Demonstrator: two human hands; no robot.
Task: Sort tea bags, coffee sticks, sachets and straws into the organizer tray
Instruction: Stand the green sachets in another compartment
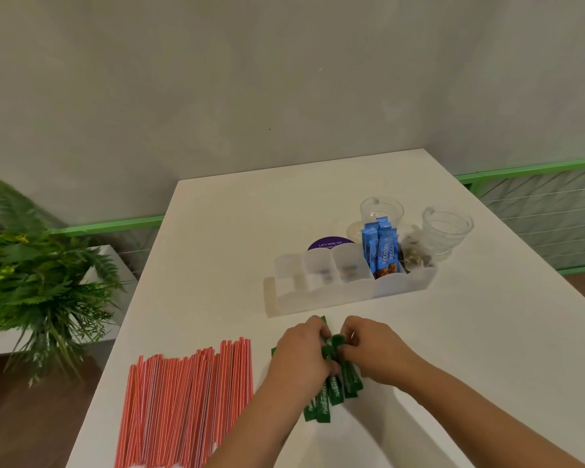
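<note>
So both hands, left hand [301, 354] and right hand [368, 349], grasp a bunch of green sachets [335, 388] near the table's [217, 231] front edge (red straws [190, 407] alongside); the organizer tray [348, 287] sits mid-table.

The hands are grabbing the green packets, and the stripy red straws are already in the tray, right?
Not quite. The head view shows the red straws lying on the table, not in the tray. Both hands, left and right, do hold the green packets.

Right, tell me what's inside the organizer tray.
In the organizer tray, blue coffee sticks stand upright, with dark-flecked tea bags in the rightmost compartment. The frosted wall blurs whatever sits in the left compartments.
</note>
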